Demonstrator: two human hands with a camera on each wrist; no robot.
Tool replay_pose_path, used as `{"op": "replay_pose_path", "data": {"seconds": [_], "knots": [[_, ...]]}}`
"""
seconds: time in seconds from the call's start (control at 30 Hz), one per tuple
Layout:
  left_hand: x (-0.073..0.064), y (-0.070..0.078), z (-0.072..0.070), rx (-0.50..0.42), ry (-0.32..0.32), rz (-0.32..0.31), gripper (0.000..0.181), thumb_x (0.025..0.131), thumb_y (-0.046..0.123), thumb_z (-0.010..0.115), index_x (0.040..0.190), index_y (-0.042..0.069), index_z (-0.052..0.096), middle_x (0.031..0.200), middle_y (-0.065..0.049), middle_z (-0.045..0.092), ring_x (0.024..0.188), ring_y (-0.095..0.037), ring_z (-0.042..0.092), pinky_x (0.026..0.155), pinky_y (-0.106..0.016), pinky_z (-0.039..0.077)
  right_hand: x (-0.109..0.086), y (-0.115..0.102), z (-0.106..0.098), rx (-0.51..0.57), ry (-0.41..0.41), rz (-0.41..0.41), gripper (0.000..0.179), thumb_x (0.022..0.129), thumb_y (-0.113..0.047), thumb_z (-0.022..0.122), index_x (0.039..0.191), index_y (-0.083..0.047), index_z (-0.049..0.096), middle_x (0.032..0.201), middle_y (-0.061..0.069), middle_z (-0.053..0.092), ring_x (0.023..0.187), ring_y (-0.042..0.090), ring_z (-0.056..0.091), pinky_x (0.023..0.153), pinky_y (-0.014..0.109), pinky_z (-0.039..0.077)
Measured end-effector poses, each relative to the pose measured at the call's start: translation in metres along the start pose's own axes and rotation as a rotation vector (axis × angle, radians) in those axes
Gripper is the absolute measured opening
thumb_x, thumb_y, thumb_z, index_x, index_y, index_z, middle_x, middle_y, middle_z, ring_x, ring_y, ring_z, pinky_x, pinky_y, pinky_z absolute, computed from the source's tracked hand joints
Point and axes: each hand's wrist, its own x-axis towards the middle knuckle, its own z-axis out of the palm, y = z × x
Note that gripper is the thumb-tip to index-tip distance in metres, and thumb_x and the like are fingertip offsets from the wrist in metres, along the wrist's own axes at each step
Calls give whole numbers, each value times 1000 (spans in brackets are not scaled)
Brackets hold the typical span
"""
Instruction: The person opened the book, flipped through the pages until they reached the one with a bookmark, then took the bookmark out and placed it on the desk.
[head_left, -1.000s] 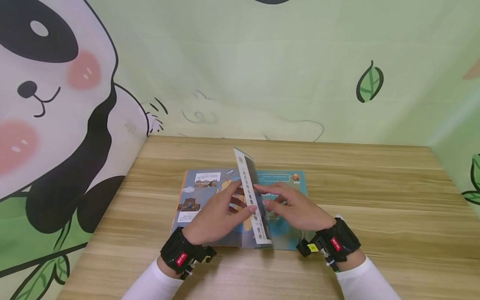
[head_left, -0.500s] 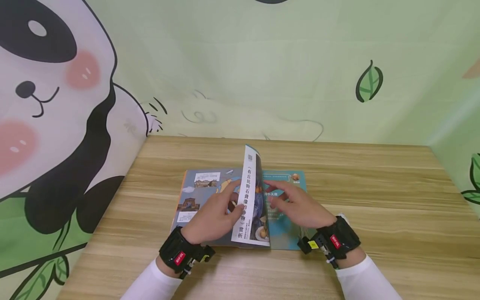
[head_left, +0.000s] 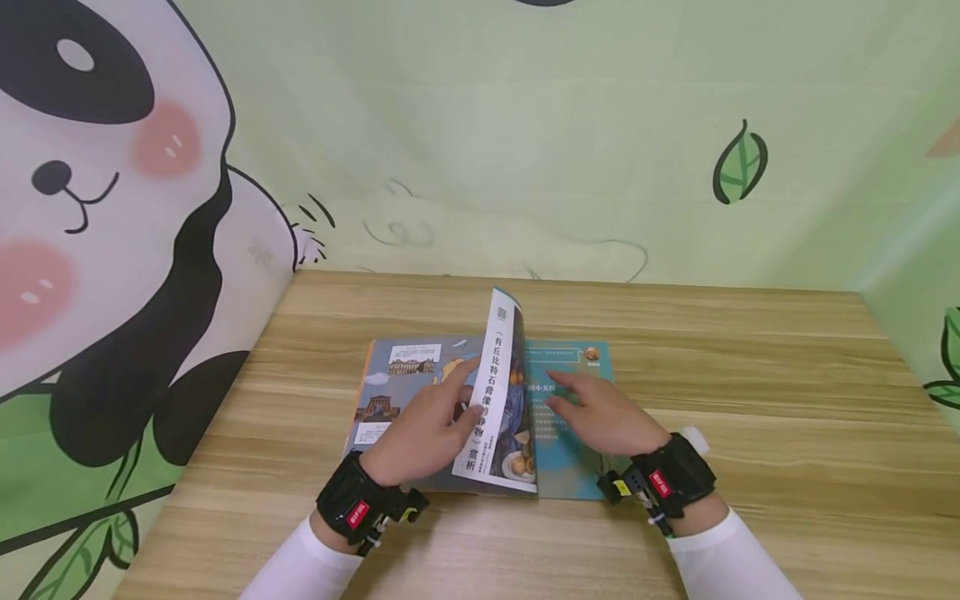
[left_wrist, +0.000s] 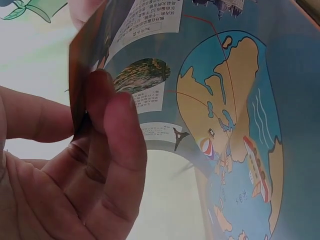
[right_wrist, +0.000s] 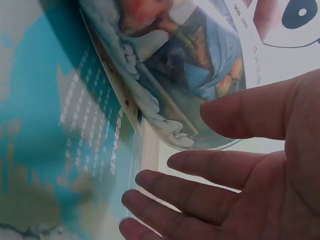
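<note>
An open magazine [head_left: 573,467] lies on the wooden table [head_left: 750,400], its right-hand page teal with white text. One page [head_left: 491,392] stands raised and curved, with a white strip of black characters and a still-life picture. My left hand [head_left: 423,437] pinches its edge between thumb and fingers; the left wrist view shows the fingers [left_wrist: 122,135] behind it and a printed map [left_wrist: 220,100] on its underside. My right hand [head_left: 603,417] hovers over the teal page, holding nothing; in the right wrist view its fingers [right_wrist: 180,195] are extended near the raised page.
A green backdrop [head_left: 525,150] rises behind the table's far edge, with a large printed panda [head_left: 135,250] at the left and a printed leaf [head_left: 739,162] at the right. Black camera bands [head_left: 675,475] sit on both wrists.
The raised page has swung leftward in my left hand, showing more of its picture. My right hand, earlier with fingers at the page, now sits slightly farther right, apart from it.
</note>
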Motion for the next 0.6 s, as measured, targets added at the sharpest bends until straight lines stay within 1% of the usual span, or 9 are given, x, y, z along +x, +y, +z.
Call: {"op": "replay_pose_path", "data": {"seconds": [0.03, 0.07, 0.1, 0.13, 0.17, 0.23, 0.3, 0.33, 0.6], "knots": [[0, 0, 0, 0, -3, -5, 64, 105, 10, 53, 163, 8, 26, 115, -10, 77, 57, -8, 59, 52, -25, 44, 0, 0, 0, -11, -2, 7, 54, 109, -25, 49, 154, 4, 44, 134, 24, 65, 89, 30, 67, 90, 49, 55], [0, -1, 0, -3, -5, -6, 64, 105, 10, 52, 163, 8, 26, 116, -11, 77, 58, -8, 59, 52, -25, 44, 1, 0, 0, -16, -7, 18, 54, 109, -25, 48, 154, 4, 43, 124, 24, 67, 78, 26, 62, 83, 44, 54], [0, -1, 0, -1, -5, -8, 64, 105, 10, 52, 163, 7, 26, 116, -11, 77, 59, -8, 60, 52, -25, 44, 1, 0, 0, -18, -9, 27, 54, 109, -25, 49, 154, 4, 43, 122, 24, 67, 73, 23, 56, 76, 41, 51], [0, -1, -1, 1, -4, -10, 64, 105, 9, 52, 163, 7, 25, 115, -11, 77, 60, -8, 60, 52, -25, 44, 2, 0, 0, -27, -9, 31, 54, 109, -25, 48, 153, 5, 44, 122, 24, 67, 72, 21, 54, 75, 39, 49], [0, -1, -1, 2, -4, -12, 64, 105, 9, 52, 163, 7, 25, 114, -11, 77, 61, -8, 60, 53, -25, 45, 2, 0, 0, -33, -10, 37, 54, 109, -25, 48, 153, 5, 44, 120, 24, 67, 76, 21, 56, 75, 39, 49], [0, -2, -1, 5, -3, -14, 65, 105, 9, 52, 164, 7, 24, 114, -11, 76, 60, -8, 60, 52, -25, 45, 2, 0, -1, -50, 3, 38, 53, 109, -24, 48, 151, 6, 46, 139, 24, 63, 99, 25, 62, 85, 40, 49], [0, -2, -2, 8, -3, -19, 66, 106, 10, 52, 164, 6, 23, 114, -11, 76, 57, -8, 59, 51, -25, 44, 2, 1, -1, -60, 11, 43, 52, 109, -24, 49, 150, 7, 47, 149, 25, 56, 112, 28, 60, 90, 44, 49], [0, -2, -3, 8, -4, -23, 66, 106, 10, 52, 164, 6, 22, 115, -11, 76, 56, -9, 58, 50, -25, 44, 2, 1, -1, -66, 13, 45, 51, 109, -24, 49, 150, 7, 48, 150, 25, 55, 115, 28, 59, 93, 44, 48], [-1, -3, -9, 6, 6, -53, 66, 106, 12, 53, 165, 11, 23, 116, -10, 76, 58, -10, 63, 48, -26, 45, 3, 3, 0, -62, 20, 74, 50, 108, -22, 49, 150, 6, 49, 150, 25, 55, 109, 29, 60, 79, 37, 48]]}}
